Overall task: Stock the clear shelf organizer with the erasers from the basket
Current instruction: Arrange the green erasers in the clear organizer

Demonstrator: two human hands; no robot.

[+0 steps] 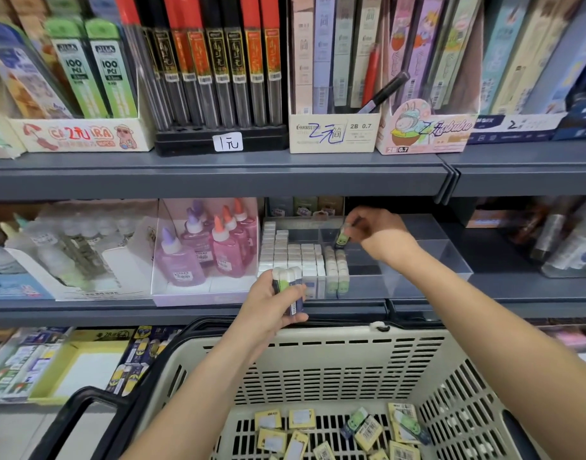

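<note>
A clear shelf organizer (427, 257) stands on the middle shelf, its left rows packed with white erasers (290, 257). My right hand (373, 232) reaches into it and pinches one green-sleeved eraser (342, 238) above an unfilled row. My left hand (271, 305) hovers in front of the organizer's left corner and grips a small stack of erasers (290, 287). Below, a beige basket (318, 363) holds several loose wrapped erasers (364, 429) on its floor.
Pink and purple glue bottles (205, 247) stand in a box left of the organizer. The upper shelf (218, 174) overhangs closely, carrying boxes of pencil leads. Black basket handles (86, 410) rise at the lower left. Boxed stationery fills the bottom shelf at left.
</note>
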